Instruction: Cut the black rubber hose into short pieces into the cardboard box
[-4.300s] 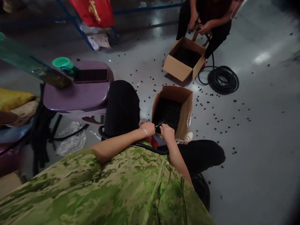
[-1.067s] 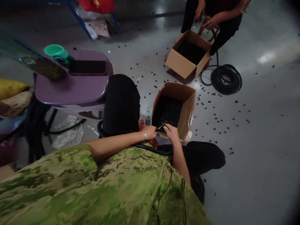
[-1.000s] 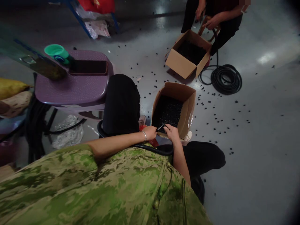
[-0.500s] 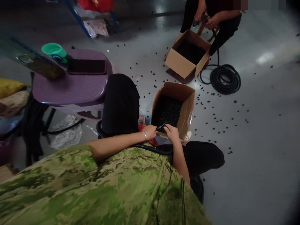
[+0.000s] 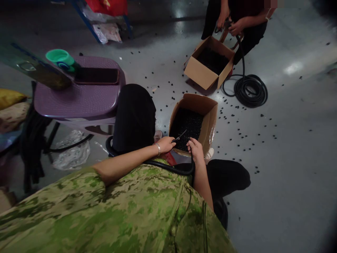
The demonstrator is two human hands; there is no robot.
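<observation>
Over the near edge of a cardboard box (image 5: pixel 210 123), my left hand (image 5: pixel 166 144) is closed round the handles of a pair of scissors (image 5: pixel 180 135). The blades point up and to the right, above small black pieces (image 5: pixel 188 121) that cover the box's bottom. To the right, my right hand (image 5: pixel 196 150) is closed on a black hose (image 5: pixel 171 168). That hose runs across my lap and up into the hand, with its end near the fingertips. A gap separates the scissors from the right hand.
Opposite sits a person whose hands (image 5: pixel 237 26) work above another cardboard box (image 5: pixel 200 74). Beside it lies a coiled black hose (image 5: pixel 251 91). Small black pieces dot the floor. On my left, a purple stool (image 5: pixel 92 100) bears a phone (image 5: pixel 97 76), a green cup (image 5: pixel 59 58) and a bottle (image 5: pixel 50 75).
My hands have moved apart, and the scissors no longer reach my right fingers. My right hand has shifted slightly right and is turned more upward with the hose. The camera view has shifted a little.
</observation>
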